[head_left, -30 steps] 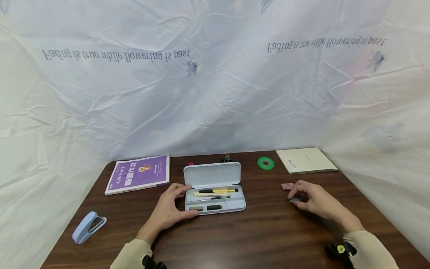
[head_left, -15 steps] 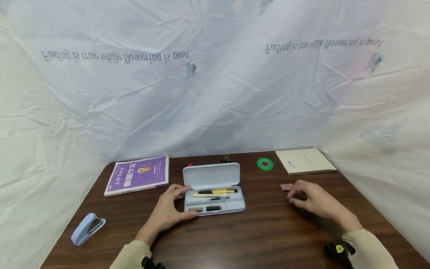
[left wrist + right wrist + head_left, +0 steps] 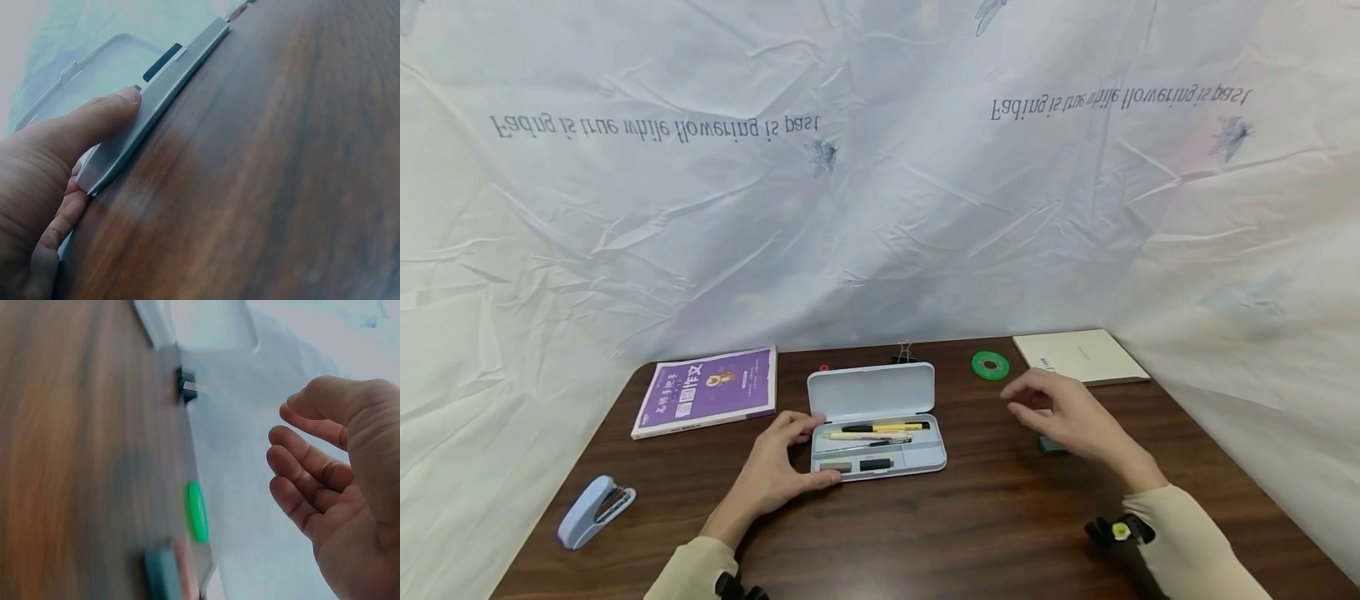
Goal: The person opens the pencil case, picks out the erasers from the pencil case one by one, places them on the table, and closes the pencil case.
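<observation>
A light blue pencil case (image 3: 927, 456) lies with its lid up, holding a yellow-and-black pen (image 3: 891, 427), other pens and two small blocks, one black and one grey. My left hand (image 3: 767, 467) grips its left end, the thumb along the front edge and the fingers behind. In the left wrist view the thumb (image 3: 115, 109) presses the case's near side. My right hand (image 3: 1063, 412) is raised over the table, fingers loosely bent and holding nothing. Below it lies a small dark blue-grey block (image 3: 1052, 446). A pink block (image 3: 183, 569) shows beside that in the right wrist view.
A purple book (image 3: 718, 387) is at the back left, a light blue stapler (image 3: 597, 510) at the left. Behind the case stands a black binder clip (image 3: 906, 356). A green tape roll (image 3: 990, 365) and a cream notebook (image 3: 1086, 354) lie at the back right.
My right hand has let go of the dark blue-grey block, risen and moved left and away from me, leaving the block on the table. The left hand stays on the case.
</observation>
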A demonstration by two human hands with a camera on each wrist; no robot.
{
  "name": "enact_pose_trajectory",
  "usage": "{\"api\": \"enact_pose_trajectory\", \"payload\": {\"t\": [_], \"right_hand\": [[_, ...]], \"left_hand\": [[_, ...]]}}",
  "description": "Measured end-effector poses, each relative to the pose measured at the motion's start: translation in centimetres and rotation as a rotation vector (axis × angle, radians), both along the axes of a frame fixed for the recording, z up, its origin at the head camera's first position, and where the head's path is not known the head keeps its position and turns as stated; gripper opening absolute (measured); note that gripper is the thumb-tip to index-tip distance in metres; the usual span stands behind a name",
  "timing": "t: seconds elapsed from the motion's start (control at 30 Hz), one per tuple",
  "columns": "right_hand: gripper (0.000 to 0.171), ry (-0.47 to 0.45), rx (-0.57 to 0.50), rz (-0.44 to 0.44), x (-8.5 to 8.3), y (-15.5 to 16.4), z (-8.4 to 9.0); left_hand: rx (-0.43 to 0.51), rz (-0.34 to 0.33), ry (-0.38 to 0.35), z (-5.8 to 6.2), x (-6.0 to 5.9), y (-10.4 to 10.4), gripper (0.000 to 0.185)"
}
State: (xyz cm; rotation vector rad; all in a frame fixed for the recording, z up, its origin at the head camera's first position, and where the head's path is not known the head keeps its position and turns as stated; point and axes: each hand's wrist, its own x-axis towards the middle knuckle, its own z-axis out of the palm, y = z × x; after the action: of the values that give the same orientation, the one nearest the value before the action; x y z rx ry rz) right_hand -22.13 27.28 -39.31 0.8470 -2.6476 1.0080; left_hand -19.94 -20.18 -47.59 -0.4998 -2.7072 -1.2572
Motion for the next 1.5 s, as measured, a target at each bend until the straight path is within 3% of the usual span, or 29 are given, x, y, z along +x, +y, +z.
{"api": "enact_pose_trajectory", "payload": {"t": [0.27, 0.57, 0.8, 1.03, 1.2, 1.5], "right_hand": [[0.019, -0.034, -0.046, 0.085, -1.5, -6.4, 1.2], [0.024, -0.043, -0.099, 0.189, -1.6, -12.0, 2.1], [0.026, -0.046, -0.080, 0.283, -1.2, -14.4, 0.8], [0.027, -0.108, -0.040, 0.362, -0.6, -16.0, -1.2], [0.026, -0.138, 0.009, 0.384, -0.1, -17.1, -1.9], [0.021, -0.112, 0.190, 0.385, 0.4, -18.5, -2.8]], "left_hand": [[0.004, -0.001, 0.010, 0.1, -0.1, -0.1, 0.090], [-0.007, 0.003, 0.009, 0.1, 0.0, 0.0, 0.091], [0.001, -0.003, 0.027, 0.3, -0.1, 0.1, 0.091], [0.000, -0.007, 0.037, 0.0, -0.1, 0.0, 0.090], [0.003, -0.008, 0.044, -0.1, -0.1, -0.1, 0.089], [-0.002, -0.013, 0.045, 0.1, -0.1, 0.0, 0.088]]}}
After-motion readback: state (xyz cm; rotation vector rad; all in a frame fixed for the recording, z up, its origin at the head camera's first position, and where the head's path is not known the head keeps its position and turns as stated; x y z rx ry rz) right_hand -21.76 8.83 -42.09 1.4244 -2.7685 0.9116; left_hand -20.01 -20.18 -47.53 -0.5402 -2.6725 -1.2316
